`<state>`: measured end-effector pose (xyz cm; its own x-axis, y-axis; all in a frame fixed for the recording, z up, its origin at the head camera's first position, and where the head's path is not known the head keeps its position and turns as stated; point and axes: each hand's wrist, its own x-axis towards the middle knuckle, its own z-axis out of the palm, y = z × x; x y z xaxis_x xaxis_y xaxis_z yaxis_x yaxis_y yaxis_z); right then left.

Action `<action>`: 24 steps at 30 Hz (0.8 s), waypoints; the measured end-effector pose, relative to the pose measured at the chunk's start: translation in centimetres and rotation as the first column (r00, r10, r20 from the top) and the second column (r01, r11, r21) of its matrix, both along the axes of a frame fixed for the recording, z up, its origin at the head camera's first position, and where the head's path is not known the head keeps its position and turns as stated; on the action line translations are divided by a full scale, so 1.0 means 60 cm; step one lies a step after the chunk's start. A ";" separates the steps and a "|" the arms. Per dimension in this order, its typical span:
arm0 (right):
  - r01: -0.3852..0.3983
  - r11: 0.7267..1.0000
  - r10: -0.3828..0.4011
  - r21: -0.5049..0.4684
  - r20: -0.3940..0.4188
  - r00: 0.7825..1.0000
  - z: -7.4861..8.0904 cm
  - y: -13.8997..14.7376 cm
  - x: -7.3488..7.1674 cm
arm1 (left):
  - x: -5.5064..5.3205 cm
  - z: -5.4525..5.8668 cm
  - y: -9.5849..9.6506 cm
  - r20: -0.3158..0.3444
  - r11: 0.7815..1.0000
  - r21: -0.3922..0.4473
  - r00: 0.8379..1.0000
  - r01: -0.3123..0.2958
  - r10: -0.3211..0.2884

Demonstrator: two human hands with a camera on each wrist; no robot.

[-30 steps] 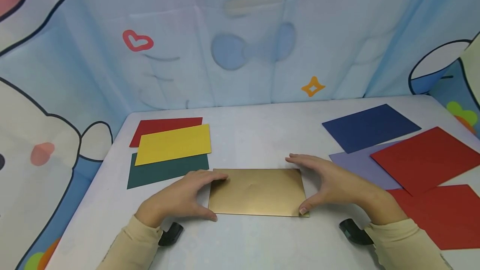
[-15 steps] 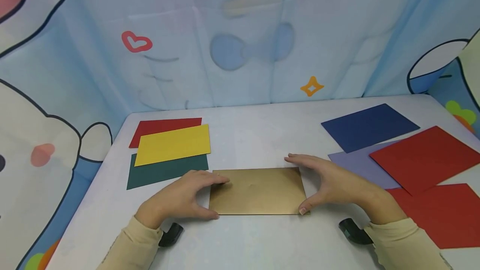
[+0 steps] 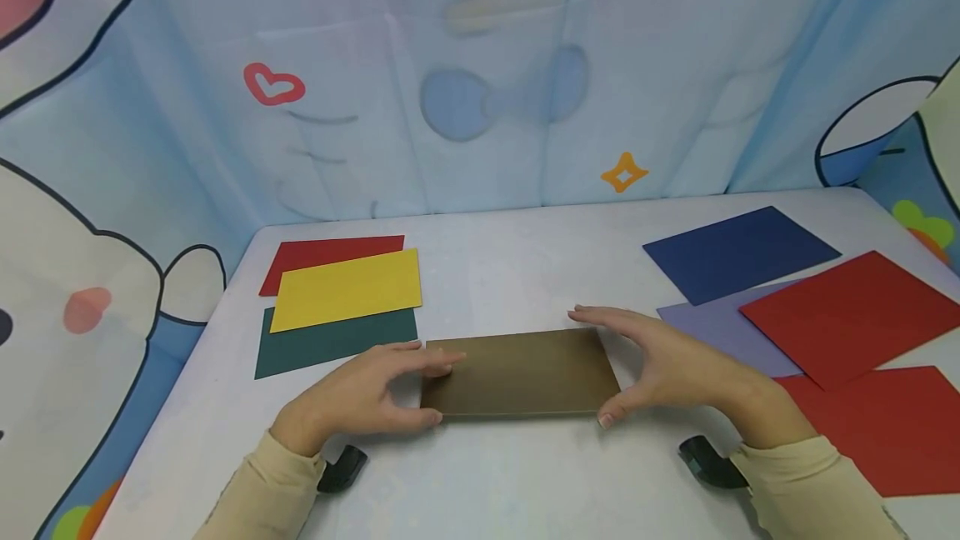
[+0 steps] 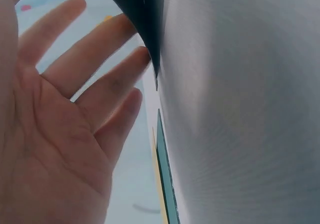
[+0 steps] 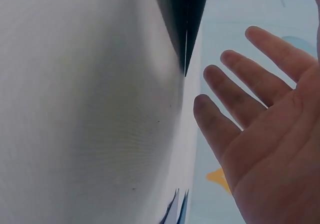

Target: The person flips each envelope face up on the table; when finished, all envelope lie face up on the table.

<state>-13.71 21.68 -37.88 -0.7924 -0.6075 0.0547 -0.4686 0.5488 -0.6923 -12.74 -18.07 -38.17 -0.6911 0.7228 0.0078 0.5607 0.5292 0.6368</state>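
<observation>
With fingers released, the left hand (image 3: 352, 394) is touching a dull-gold rectangular card (image 3: 528, 377) at left while the right hand (image 3: 663, 365), likewise released, is framing its right end.

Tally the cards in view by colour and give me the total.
Red cards: 3
Yellow card: 1
Green card: 1
Brown-gold card: 1
Dark blue card: 1
Purple card: 1
Total: 8
</observation>
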 end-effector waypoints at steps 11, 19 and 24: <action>-0.020 0.999 0.022 -0.041 0.035 0.999 0.008 0.001 0.005 | 0.002 0.001 0.004 0.004 0.993 0.087 0.997 0.073 -0.074; -0.039 0.998 0.041 -0.046 0.050 0.998 0.009 0.001 0.004 | 0.008 0.009 0.013 -0.130 0.995 0.083 0.991 0.052 -0.041; -0.035 0.998 0.038 -0.050 0.054 0.998 0.009 0.000 0.004 | 0.008 0.009 0.016 -0.268 0.995 0.099 0.963 0.008 0.019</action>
